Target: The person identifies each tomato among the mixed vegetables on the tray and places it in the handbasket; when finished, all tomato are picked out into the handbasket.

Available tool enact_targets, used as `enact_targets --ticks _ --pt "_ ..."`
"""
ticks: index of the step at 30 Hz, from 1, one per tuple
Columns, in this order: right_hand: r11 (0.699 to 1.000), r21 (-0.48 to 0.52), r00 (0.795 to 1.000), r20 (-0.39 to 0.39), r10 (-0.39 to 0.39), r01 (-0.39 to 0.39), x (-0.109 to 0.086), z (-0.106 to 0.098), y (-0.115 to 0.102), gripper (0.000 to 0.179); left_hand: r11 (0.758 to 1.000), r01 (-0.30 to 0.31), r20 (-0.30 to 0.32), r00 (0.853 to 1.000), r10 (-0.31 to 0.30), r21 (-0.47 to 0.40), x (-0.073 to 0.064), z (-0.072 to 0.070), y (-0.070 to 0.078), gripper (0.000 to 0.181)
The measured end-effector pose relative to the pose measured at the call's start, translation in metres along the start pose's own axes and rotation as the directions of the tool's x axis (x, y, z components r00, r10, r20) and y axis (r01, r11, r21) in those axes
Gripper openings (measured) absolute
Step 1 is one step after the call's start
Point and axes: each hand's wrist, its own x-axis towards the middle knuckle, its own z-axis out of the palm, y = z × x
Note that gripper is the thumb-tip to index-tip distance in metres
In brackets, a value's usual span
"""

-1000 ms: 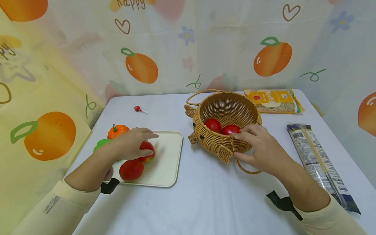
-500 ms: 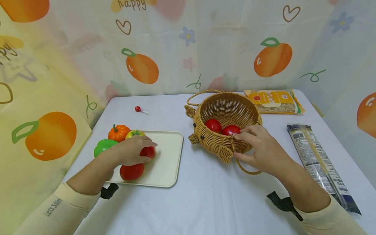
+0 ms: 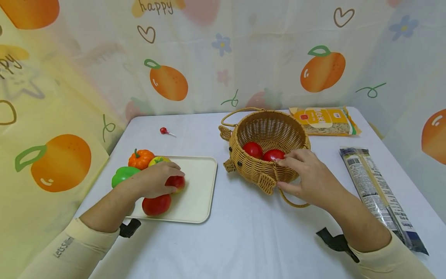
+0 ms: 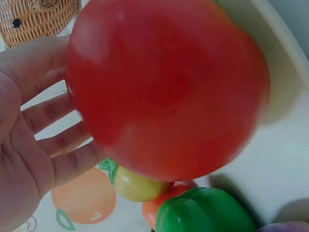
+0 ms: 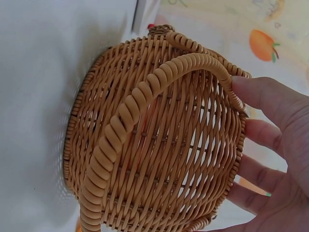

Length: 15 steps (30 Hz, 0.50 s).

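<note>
On the left, my left hand (image 3: 156, 179) curves over a red-and-yellow apple (image 3: 179, 183) on the cream tray (image 3: 198, 201), thumb and fingers to either side of it. A second, plain red round fruit (image 3: 156, 205) lies just nearer to me. Red fruit (image 4: 169, 92) fills much of the left wrist view and covers the fingertips. My right hand (image 3: 310, 176) grips the near right rim of a wicker fish-shaped basket (image 3: 251, 166), thumb outside by its handle (image 5: 120, 121). Two red fruits (image 3: 252, 149) sit inside the basket.
Beside the left hand are a green bell pepper (image 3: 123, 175), a small orange pumpkin (image 3: 140, 158) and a yellow-green tomato (image 3: 158, 160). A lollipop (image 3: 164, 131) lies farther back. A yellow grain bag (image 3: 324, 121) and a long silver packet (image 3: 379, 193) lie at right.
My left hand has come down and its fingers have drawn in around the apple, uncovering the pepper and yellow-green tomato. The right hand and basket have stayed put.
</note>
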Motion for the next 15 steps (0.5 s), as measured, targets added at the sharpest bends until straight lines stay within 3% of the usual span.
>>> enact_targets --ticks 10,15 --pt "1.0 0.006 1.0 -0.013 -0.011 0.011 0.0 0.002 0.001 0.049 0.999 0.017 -0.047 0.999 -0.019 -0.039 0.005 -0.006 0.007 0.05" --pt "1.0 0.01 0.999 -0.027 -0.022 0.023 0.0 0.002 0.001 0.048 1.0 -0.024 -0.095 0.995 0.022 -0.015 0.01 -0.013 0.011 0.047"
